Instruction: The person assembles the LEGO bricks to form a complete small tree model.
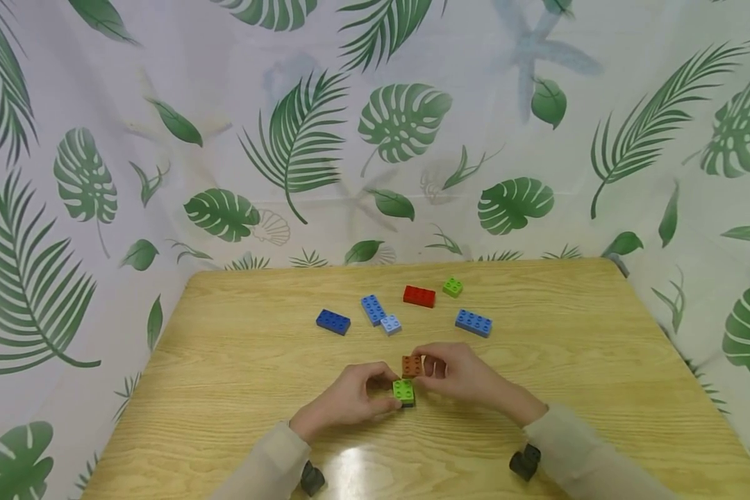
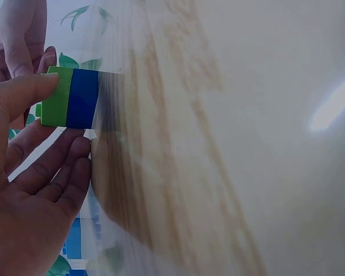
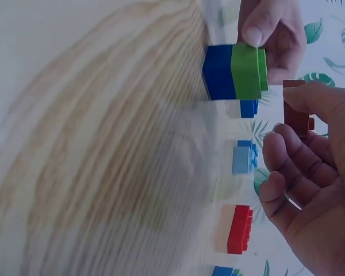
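A lime green brick point(image 1: 403, 390) sits on top of a dark blue brick point(image 2: 83, 99), the pair resting on the table. My left hand point(image 1: 356, 394) pinches this stack between thumb and fingers. Just behind it, my right hand point(image 1: 462, 375) holds an orange-brown brick point(image 1: 411, 366) by thumb and fingertips. In the right wrist view that brown brick point(image 3: 296, 108) is raised off the table, apart from the green brick point(image 3: 247, 71), its studs facing up.
Farther back on the table point(image 1: 237, 347) lie a dark blue brick point(image 1: 333, 321), a blue brick point(image 1: 372, 310) beside a small light blue one point(image 1: 390, 324), a red brick point(image 1: 419, 296), a small green brick point(image 1: 453, 287) and another blue brick point(image 1: 473, 323). A leaf-patterned cloth point(image 1: 325, 236) hangs behind.
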Motion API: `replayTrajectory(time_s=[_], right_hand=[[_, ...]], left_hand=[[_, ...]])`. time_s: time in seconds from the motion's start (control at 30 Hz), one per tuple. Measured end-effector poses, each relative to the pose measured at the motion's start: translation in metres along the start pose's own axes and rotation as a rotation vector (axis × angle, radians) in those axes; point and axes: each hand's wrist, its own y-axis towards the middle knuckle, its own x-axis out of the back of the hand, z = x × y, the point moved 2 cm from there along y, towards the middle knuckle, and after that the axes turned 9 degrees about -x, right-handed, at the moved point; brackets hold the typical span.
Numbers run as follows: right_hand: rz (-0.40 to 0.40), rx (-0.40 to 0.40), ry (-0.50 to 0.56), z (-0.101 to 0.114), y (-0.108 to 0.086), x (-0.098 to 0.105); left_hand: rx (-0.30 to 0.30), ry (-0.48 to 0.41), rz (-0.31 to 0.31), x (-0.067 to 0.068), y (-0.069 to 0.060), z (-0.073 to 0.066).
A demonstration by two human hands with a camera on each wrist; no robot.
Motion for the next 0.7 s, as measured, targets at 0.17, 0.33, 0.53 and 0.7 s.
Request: replayTrajectory(time_s=[0.17, 0.33, 0.53, 0.7], right_hand=[[0.039, 0.003, 0.006, 0.005, -0.001, -0.005], [0.079, -0.003, 0.029, 0.008, -0.003, -0.009], [0.086, 0.012, 0.048, 0.009, -0.006, -0.012], [0.093, 0.005, 0.046, 0.008, -0.006, -0.016]], left_hand=[[-0.008, 0.003, -0.002, -0.001, 0.000, 0.000], [-0.006, -0.004, -0.010, -0.001, 0.000, -0.001], [0.007, -0.006, -0.012, -0.001, 0.000, 0.001], [0.002, -0.003, -0.015, -0.001, 0.000, 0.001]])
